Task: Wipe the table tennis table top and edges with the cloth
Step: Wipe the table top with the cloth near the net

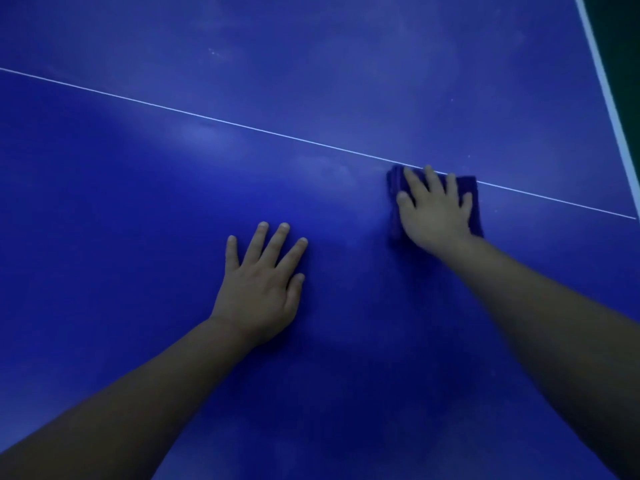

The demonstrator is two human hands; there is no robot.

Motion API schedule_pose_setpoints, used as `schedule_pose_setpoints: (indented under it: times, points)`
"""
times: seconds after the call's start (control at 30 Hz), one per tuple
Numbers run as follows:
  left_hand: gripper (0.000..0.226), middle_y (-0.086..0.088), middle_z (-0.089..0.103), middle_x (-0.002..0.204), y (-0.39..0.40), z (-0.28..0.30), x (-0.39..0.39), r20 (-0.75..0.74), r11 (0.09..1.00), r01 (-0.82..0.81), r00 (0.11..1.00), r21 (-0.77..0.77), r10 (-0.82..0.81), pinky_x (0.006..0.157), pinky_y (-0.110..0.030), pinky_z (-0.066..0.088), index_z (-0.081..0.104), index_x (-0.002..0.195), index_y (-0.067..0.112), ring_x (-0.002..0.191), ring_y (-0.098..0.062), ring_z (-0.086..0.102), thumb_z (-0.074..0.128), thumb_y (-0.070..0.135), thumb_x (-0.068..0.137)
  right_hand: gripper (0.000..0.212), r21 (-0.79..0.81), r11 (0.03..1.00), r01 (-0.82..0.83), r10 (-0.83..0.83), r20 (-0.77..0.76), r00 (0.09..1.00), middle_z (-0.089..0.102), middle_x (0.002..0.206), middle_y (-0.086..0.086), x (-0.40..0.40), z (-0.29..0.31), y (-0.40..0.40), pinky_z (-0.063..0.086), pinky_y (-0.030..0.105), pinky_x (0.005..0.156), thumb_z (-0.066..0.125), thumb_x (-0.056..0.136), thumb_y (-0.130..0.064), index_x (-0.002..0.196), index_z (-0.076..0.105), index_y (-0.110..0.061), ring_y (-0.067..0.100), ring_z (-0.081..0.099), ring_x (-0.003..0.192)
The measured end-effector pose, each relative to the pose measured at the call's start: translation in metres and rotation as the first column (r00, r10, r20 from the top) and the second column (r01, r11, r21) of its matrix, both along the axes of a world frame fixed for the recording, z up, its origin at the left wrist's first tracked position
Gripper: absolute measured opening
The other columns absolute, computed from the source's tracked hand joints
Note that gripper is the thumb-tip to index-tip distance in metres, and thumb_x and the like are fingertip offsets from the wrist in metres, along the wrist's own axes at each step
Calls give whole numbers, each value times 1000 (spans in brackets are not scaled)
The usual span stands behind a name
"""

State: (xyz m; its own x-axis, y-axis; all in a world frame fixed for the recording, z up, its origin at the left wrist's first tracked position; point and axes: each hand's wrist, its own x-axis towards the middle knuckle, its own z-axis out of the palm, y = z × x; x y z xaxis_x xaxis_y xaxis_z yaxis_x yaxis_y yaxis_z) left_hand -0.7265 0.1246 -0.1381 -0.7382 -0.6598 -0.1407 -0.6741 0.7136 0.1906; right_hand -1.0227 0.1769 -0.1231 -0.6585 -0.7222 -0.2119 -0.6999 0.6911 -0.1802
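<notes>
1. Pressing down with our right hand [437, 209], we hold a folded dark blue cloth [472, 195] flat on the blue table top [138, 202], at about two o'clock from the middle of the view.
2. Our right fingers [414, 183] lie straight and slightly spread over the cloth, the thumb out to the left near the cloth's left edge; nothing is pinched or curled round.
3. The cloth's far edge touches the thin white centre line [207, 119], which runs slantwise from nine o'clock toward three o'clock, and two of our fingertips reach that line.
4. Our left hand [261, 285] rests palm down on the bare table top, just below centre, at about eight o'clock from the cloth and apart from it.
5. Its fingers [277, 244] are straight and fanned apart, tips pointing toward one o'clock, holding nothing.
6. A broader white edge line [604, 84] marks the table's border at the one to two o'clock corner, with dark green floor [623, 36] beyond it.
7. Pale hazy patches and small specks show on the surface beyond the centre line, toward twelve o'clock.
8. Both bare forearms enter from the lower corners.
</notes>
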Motion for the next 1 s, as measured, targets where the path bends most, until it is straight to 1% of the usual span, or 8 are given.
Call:
schedule_pose_setpoints:
  times: [0.07, 0.2, 0.3, 0.5, 0.67, 0.77, 0.87, 1.0]
  points:
    - [64, 1, 10, 166, -2, 1, -9, 0, 1000, -13, 1000, -3, 13, 117, -62, 1, 19, 156, 32, 153, -26, -1, 11, 52, 96, 57, -7, 999, 36, -36, 9, 999, 5, 168, -4, 11, 0, -42, -2, 63, 119, 24, 103, -49, 158, 14, -38, 32, -4, 153]
    - [64, 2, 11, 166, -7, 1, -18, -12, 1000, -27, 1000, -3, 27, 117, -63, 1, 20, 156, 32, 153, -25, 0, 12, 52, 95, 61, -40, 907, -420, 417, -61, 907, 13, 167, -7, 71, -3, -14, 2, 60, 120, 15, 97, -54, 156, 20, -41, 28, 4, 154]
    - [63, 2, 11, 166, -9, 1, -18, -27, 1000, -20, 999, 11, 21, 117, -62, 0, 21, 156, 32, 153, -25, -1, 14, 51, 96, 61, -15, 840, -542, 541, -43, 840, 19, 165, -11, 57, 0, 41, 7, 55, 120, 17, 95, -56, 154, 27, -44, 23, 10, 154]
    - [62, 3, 6, 166, -8, 0, -16, -19, 1000, -13, 1000, 12, 14, 118, -60, -3, 16, 156, 32, 153, -24, -5, 12, 51, 97, 56, -17, 1000, -10, 10, 14, 1000, 8, 168, -5, 20, 2, -75, -1, 64, 118, 27, 102, -41, 157, 18, -36, 34, -1, 153]
    - [62, -1, 15, 165, -8, -3, -18, -26, 1000, -13, 1000, -12, 13, 117, -64, 4, 23, 155, 30, 153, -26, 3, 16, 50, 97, 55, -46, 901, -431, 426, -87, 900, 13, 167, -7, 89, -3, -42, 4, 62, 120, 25, 102, -45, 156, 20, -39, 31, 5, 153]
    - [61, 0, 14, 165, -8, -3, -18, -37, 1000, -17, 999, -7, 17, 117, -65, 3, 23, 155, 31, 153, -26, 2, 17, 50, 98, 58, -32, 882, -471, 468, -71, 881, 19, 165, -10, 78, -1, 48, 9, 57, 120, 20, 97, -51, 154, 28, -41, 27, 12, 153]
    - [61, 0, 10, 166, -4, -2, -24, -38, 999, -52, 998, 9, 52, 117, -64, -3, 20, 156, 32, 153, -27, -3, 14, 48, 97, 62, 21, 959, -283, 284, -97, 954, 24, 164, -7, 13, 0, 82, 14, 59, 118, 21, 95, -54, 153, 33, -38, 29, 18, 151]
    - [62, 1, 4, 166, 2, -1, -41, -40, 997, -76, 996, 19, 77, 115, -64, -7, 15, 156, 34, 152, -29, -9, 10, 48, 96, 55, -29, 993, 119, -120, -52, 991, 12, 167, -6, -36, -2, 17, 4, 62, 120, 27, 103, -44, 157, 20, -36, 30, 5, 153]
